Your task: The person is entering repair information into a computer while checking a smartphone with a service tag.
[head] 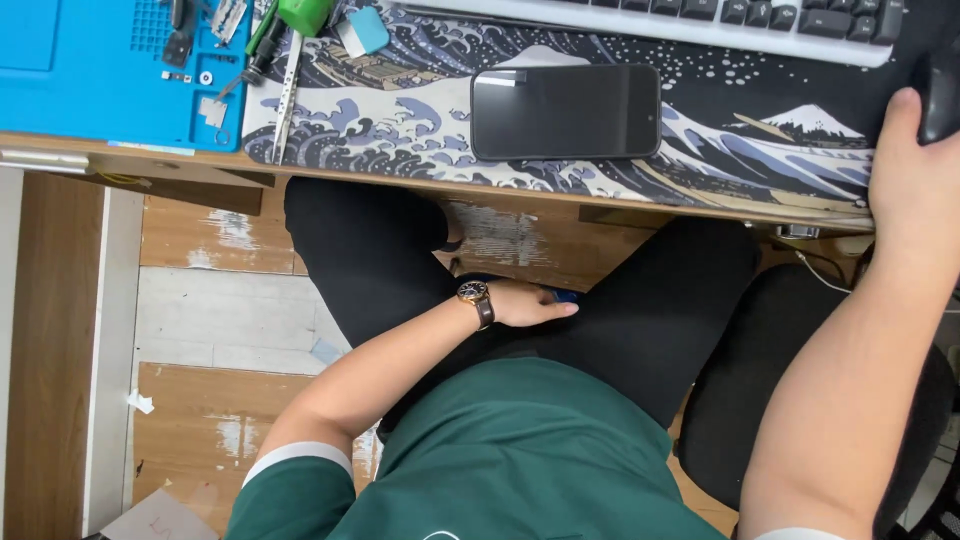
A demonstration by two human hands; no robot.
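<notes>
1. Smartphone, black with a dark screen, is seen lying flat and face up on the wave-print desk mat, lengthwise along the desk's front edge, roughly midway between the two hands and touched by neither.
2. Just behind the phone, the lower edge of a grey-and-dark keyboard is seen resting on the same mat.
3. The right hand is laid on the right end of the mat, fingers reaching forward onto a black computer mouse at the picture's edge; the mouse appears loosely covered, but how far the fingers are curled cannot be told.
4. The left hand is held below the desk, between the black-trousered knees, with a wristwatch on its wrist; the fingers are stretched flat and resting against a small blue object, which is mostly hidden.
5. At the mat's left end a green-handled tool, a metal ruler and a pale blue eraser-like block are found.
6. Further left, a blue repair mat with small metal parts and screws is laid on the wooden desk.
7. A black chair seat is visible beneath the right forearm.
</notes>
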